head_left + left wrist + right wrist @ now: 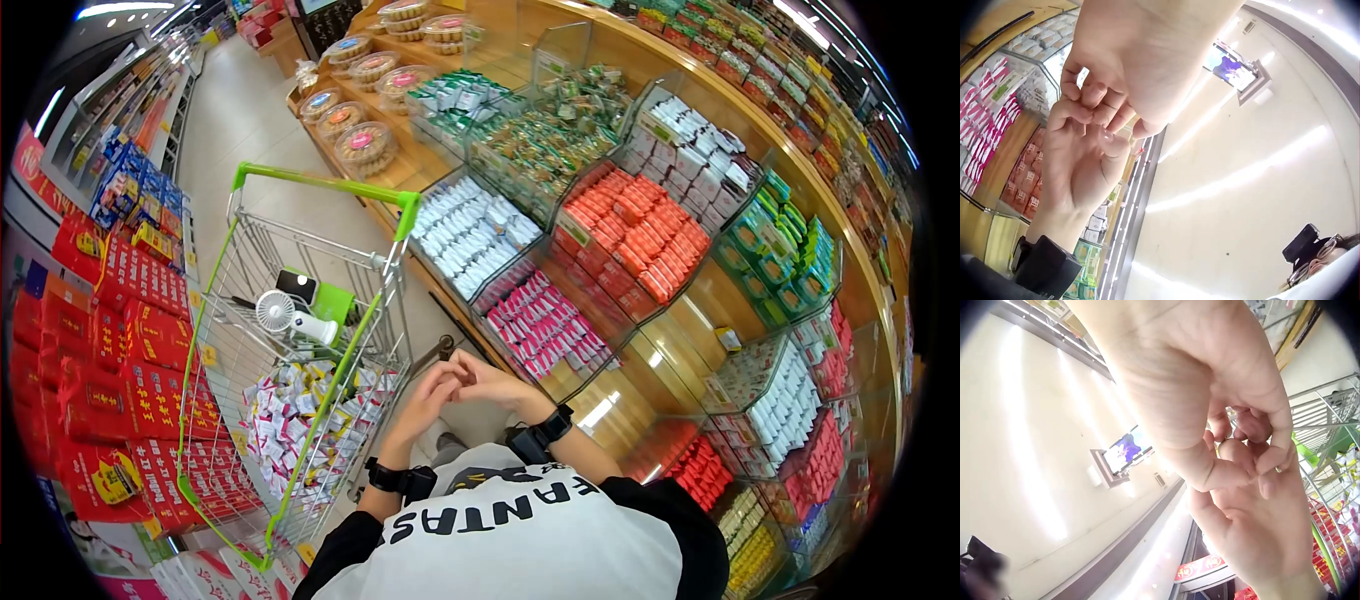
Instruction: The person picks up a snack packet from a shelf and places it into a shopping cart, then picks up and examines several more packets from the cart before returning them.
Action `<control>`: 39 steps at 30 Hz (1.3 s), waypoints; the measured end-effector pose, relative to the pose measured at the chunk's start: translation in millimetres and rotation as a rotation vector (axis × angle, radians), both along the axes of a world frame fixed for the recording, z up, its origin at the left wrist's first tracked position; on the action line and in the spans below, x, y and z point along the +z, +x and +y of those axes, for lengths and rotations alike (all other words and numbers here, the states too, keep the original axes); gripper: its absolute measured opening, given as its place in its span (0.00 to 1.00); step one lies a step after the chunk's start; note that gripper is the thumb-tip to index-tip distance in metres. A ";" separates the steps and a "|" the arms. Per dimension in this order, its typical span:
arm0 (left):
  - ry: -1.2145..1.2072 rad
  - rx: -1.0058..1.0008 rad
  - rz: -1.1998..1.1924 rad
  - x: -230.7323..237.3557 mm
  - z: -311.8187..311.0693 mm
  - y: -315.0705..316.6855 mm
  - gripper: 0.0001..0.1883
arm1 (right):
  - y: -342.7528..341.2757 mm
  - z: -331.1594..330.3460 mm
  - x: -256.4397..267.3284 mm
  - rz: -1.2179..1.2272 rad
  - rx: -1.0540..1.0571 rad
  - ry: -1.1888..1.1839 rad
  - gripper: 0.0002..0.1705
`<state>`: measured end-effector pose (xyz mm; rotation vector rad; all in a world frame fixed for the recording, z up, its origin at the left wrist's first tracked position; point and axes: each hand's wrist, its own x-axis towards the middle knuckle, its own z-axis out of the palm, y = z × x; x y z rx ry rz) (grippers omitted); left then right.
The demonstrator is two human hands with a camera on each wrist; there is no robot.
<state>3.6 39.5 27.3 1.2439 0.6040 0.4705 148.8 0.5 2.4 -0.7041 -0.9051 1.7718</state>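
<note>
Your left hand (422, 403) and right hand (500, 388) meet in front of your body, fingers touching. Both wrist views show the fingers loosely bent and overlapping, the fingertips of one hand tucked against those of the other. The grip of each hand is relaxed, and you hold no goods in either.

To the left of your hands, close by, is the wire shopping cart with bright green plastic edging (315, 183). Inside it you have a white handheld fan (275, 311), with a dark rectangular object (297, 284) and a flat bright green item (336, 302) next to it. Nearer to you in the cart lies a large heap of small white wrapped packets with pink and yellow markings (300, 425).

To your right is a wooden display with clear-sided bins. The bin of magenta-and-white packets (550, 325) is near your hands; beside it are the pale blue-and-white packets (470, 235), and further over the orange-red packets (640, 230). Round clear tubs with colored labels (365, 148) sit on the wooden worktop beyond. Stacked red boxes (105, 385) stand on the far side of the cart.

You wear a black device on each wrist, and a white top with black sleeves (520, 540).
</note>
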 end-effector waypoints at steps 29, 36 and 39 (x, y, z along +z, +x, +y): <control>0.009 -0.475 -0.127 -32.8 -12.5 176.7 0.16 | 140.9 -115.5 -7.0 -0.121 -0.928 -0.134 0.10; 0.084 -0.509 -0.156 -20.5 6.6 198.4 0.15 | 165.1 -110.0 -0.3 -0.169 -1.068 -0.171 0.07; 0.079 -0.547 -0.158 -15.7 15.8 206.0 0.17 | 167.8 -103.6 7.8 -0.140 -1.162 -0.184 0.06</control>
